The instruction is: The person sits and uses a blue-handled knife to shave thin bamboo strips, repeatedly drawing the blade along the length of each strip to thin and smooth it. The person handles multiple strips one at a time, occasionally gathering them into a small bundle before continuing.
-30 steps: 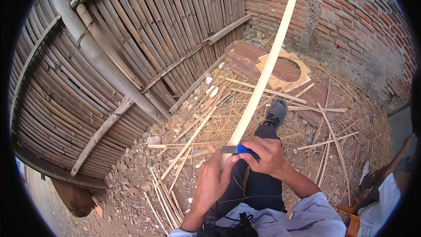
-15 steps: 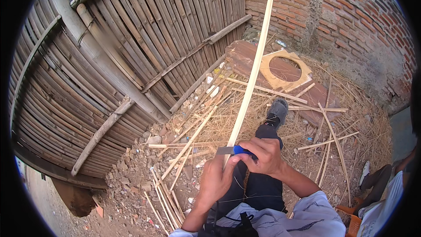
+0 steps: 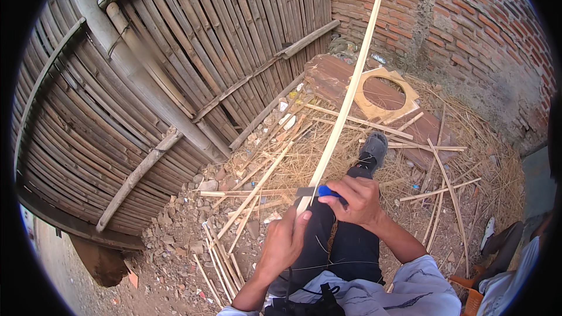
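Observation:
A long pale strip of bamboo or wood (image 3: 345, 105) slants up and away from my lap toward the brick wall. Its near end is gripped by my left hand (image 3: 282, 241), thumb along the strip. My right hand (image 3: 358, 200) is closed round the blue handle of a knife (image 3: 331, 192). The knife's flat blade lies across the strip just beyond my left hand, touching it. A thin sliver stands off the strip by the blade. My outstretched leg ends in a dark shoe (image 3: 374, 147) right of the strip.
Several cut strips (image 3: 222, 257) lie on the rubble at lower left. A pale board with a round hole (image 3: 364, 104) rests on a brown panel (image 3: 322, 79). Left stands a bamboo fence (image 3: 246, 35), behind a brick wall (image 3: 480, 41). Another person's leg (image 3: 503, 237) shows at right.
The strip has been drawn back toward me, its far tip now lower in view. The knife blade and my right hand have moved slightly up and away from my left hand.

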